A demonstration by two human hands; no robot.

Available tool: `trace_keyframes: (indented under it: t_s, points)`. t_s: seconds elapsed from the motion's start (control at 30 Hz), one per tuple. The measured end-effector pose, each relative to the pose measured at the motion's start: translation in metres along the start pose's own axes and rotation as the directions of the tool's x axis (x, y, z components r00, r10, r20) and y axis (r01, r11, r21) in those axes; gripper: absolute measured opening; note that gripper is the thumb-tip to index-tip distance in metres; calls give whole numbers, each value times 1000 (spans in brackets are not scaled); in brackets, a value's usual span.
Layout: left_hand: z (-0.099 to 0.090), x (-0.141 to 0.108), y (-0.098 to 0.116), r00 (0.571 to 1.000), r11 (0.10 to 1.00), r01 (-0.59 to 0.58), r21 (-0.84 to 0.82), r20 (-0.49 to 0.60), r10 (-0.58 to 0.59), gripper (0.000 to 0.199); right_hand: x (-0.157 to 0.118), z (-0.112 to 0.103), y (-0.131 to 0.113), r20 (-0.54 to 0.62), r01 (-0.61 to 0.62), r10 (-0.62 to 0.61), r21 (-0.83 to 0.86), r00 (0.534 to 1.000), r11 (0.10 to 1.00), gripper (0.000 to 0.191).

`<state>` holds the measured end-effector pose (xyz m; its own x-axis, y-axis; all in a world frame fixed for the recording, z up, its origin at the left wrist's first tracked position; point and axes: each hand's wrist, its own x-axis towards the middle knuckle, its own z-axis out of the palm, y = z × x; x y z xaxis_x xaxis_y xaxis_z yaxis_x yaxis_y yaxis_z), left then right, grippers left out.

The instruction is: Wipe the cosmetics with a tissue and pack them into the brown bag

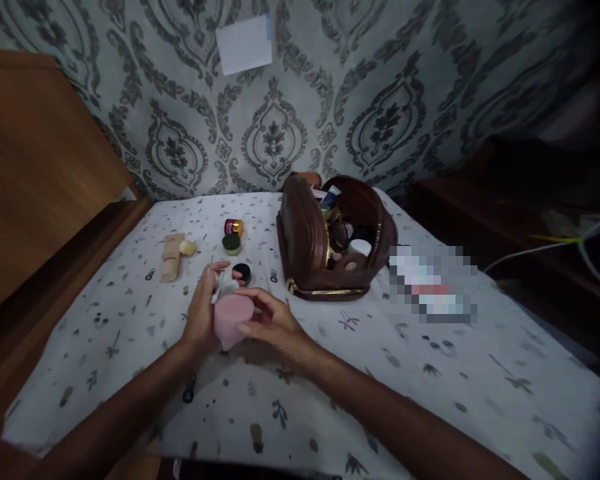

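Note:
A pink round jar [234, 319] is between my two hands, above the front middle of the table. My right hand [277, 328] grips its right side, thumb in front and fingers over the far edge. My left hand [201, 310] cups a crumpled white tissue [226, 287] against the jar's left and far side; part of the tissue also hangs below the jar. Just beyond my fingers lies a small black-lidded jar [241, 273]. Farther back are a green-lidded jar [232, 244] and a small red and gold jar [234, 228].
An open brown bag [305, 247] full of cosmetics stands right of centre. At left lie a beige tube [171, 257] and a small yellow-capped item [188, 248]. A blurred-out packet [433, 283] lies on the right. A wooden panel [45, 133] borders the left side.

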<state>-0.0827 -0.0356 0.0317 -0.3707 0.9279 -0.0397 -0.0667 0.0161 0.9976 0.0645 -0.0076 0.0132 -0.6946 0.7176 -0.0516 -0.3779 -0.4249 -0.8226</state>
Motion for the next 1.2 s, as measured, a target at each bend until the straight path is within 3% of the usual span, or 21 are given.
trace_keyframes:
  t_s: [0.1,0.23,0.37,0.47,0.6,0.77,0.93,1.07,1.2]
  points:
    - [3,-6,1,998,997,-60,-56,12,61,62,3,-2,2,-64,35,-31,58,997,998,54]
    - [4,-14,-1,974,983,-176,59,157,165,84,7,-5,3,-119,60,-47,107,992,992,56]
    - [7,-17,-5,970,990,-140,10,204,135,109,8,-6,0,-195,124,-113,43,974,991,61]
    - [8,-15,-7,974,996,-55,-69,216,69,104,7,-6,-3,-184,186,-213,-154,960,970,58]
    - [9,-12,-9,964,975,48,-215,265,11,83,5,-6,-3,-144,281,-361,-395,922,875,61]
    - [9,-10,-8,932,960,117,-253,362,-18,75,4,-12,1,-152,284,-468,-620,871,731,65]
    - [7,-12,-7,925,997,-8,-71,378,34,64,7,-20,4,-106,317,-563,-735,820,600,62]
    - [6,-13,-4,924,983,-176,57,354,145,59,7,-21,0,-39,351,-581,-763,813,543,61]
    - [5,-13,-3,920,968,-224,117,352,171,60,4,-17,-7,22,394,-594,-767,804,506,61]
